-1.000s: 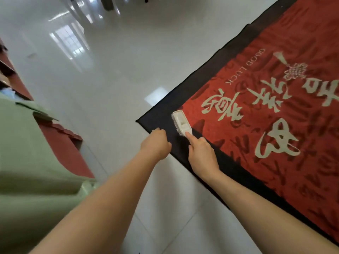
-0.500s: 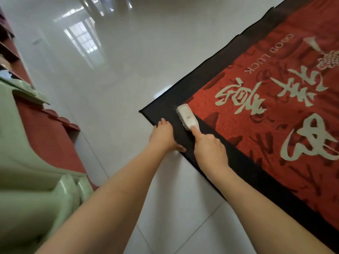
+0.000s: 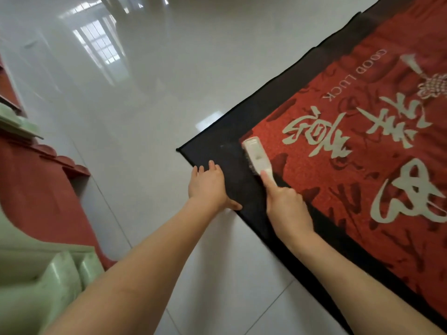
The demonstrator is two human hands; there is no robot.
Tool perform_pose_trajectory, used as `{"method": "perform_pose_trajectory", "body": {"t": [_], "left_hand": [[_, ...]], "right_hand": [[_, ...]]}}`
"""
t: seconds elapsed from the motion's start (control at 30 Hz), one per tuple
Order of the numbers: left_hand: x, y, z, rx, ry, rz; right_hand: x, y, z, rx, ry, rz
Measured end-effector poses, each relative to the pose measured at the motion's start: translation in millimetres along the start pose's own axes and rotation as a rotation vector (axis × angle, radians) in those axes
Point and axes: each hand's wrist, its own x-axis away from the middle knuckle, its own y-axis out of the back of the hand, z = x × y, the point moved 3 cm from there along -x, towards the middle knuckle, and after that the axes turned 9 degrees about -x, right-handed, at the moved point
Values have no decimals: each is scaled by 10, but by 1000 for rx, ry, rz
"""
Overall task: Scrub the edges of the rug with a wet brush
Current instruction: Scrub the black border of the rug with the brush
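The red woven rug with a black border and pale lettering (image 3: 350, 165) lies flat on the glossy white tiled floor (image 3: 150, 97), one corner pointing toward the left of the view. The right hand (image 3: 286, 206) grips the handle of the small white plastic scrubbing brush (image 3: 256, 157), fingers (image 3: 267, 181) curled round it with the index finger laid along the top; the bristles sit down on the rug where the black border meets the red field, just inside that corner. The left hand (image 3: 206, 184) lies flat with straight fingers across the outer edge of the border, partly on the floor, pressing the rug so it does not slide. Whether the bristles are wet cannot be told

The step in hand looks like scrubbing the border near the corner. Most of the border in view shows no clear sign of work, so the task seems early. The next move likely calls for short strokes along the black strip, the holding hand shifting along the edge with the brush. Green and red furniture (image 3: 36, 238) stands at the left
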Motion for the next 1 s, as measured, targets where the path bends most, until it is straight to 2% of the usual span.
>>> {"method": "perform_pose_trajectory", "body": {"t": [0.03, 0.1, 0.2, 0.3, 0.33, 0.37, 0.43, 0.47, 0.5, 0.57, 0.6, 0.63, 0.7, 0.73, 0.77, 0.87, 0.9, 1.0], "left_hand": [[-17, 5, 9, 1, 14, 8], [-30, -1, 69, 37, 79, 52], [-41, -16, 125, 107, 128, 124], [-67, -48, 141, 122, 148, 139], [-83, -56, 167, 120, 159, 132], [-85, -71, 168, 121, 156, 131], [-100, -84, 178, 144, 133, 130], [-102, -97, 179, 155, 135, 124], [-107, -95, 190, 158, 137, 121], [-120, -60, 198, 131, 124, 139], [-125, -38, 204, 104, 130, 146], [-127, -16, 204, 72, 144, 156], [-133, 29, 177, 10, 143, 188], [-129, 31, 162, -5, 145, 199], [-122, 28, 161, -13, 155, 203], [-110, 10, 178, 1, 151, 211], [-99, 9, 188, 8, 155, 204], [-79, 42, 183, 33, 151, 203]], "right_hand": [[15, -49, 57, -7, 77, 93], [-279, 26, -6, 32, 164, 93], [-652, 242, -51, -2, 10, 2], [-490, -26, 250, 44, 298, 213], [-520, -49, 270, 85, 355, 232], [-663, 7, 191, 93, 335, 177], [-909, 138, 125, 25, 113, 54], [-929, 122, 189, 4, 70, 16], [-893, 33, 311, 9, 122, 27], [-678, -130, 513, 58, 297, 196], [-646, -96, 508, 90, 345, 232], [-766, -9, 408, 131, 333, 212], [-1019, 219, 219, 113, 122, 96], [-1034, 231, 242, 110, 73, 71], [-984, 163, 332, 103, 128, 67], [-638, -58, 600, 111, 387, 280], [-723, -4, 543, 148, 408, 257], [-1188, 295, 278, 134, 90, 38]]}}
